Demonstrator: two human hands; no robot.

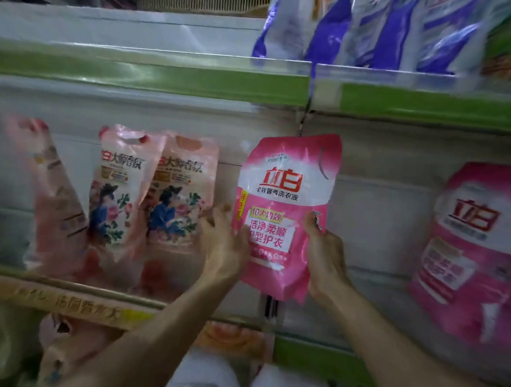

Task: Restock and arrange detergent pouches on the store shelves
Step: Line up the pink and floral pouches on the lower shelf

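Both hands are holding one bright pink pouch upright in front of the middle shelf. The left hand is pinching the pouch's lower left edge, with its thumb lying on the printed front and its fingers reaching up behind that edge. The right hand is gripping the lower right edge in the same way, thumb on the front and the rest of the hand behind. The pouch is hanging between the two grips with its top leaning slightly to the right; whether its bottom is touching the shelf cannot be told.

Just beside the left grip, on its outer side, two pale floral pouches are standing close together, the nearer one almost touching the fingertips. A blurred pale pouch is leaning further out on that side. Well apart from the right grip, on its outer side, another pink pouch is leaning back on the shelf. Above both grips, blue and white bags are standing behind a green shelf strip. Below the grips, a yellow label rail is running along the shelf's front edge
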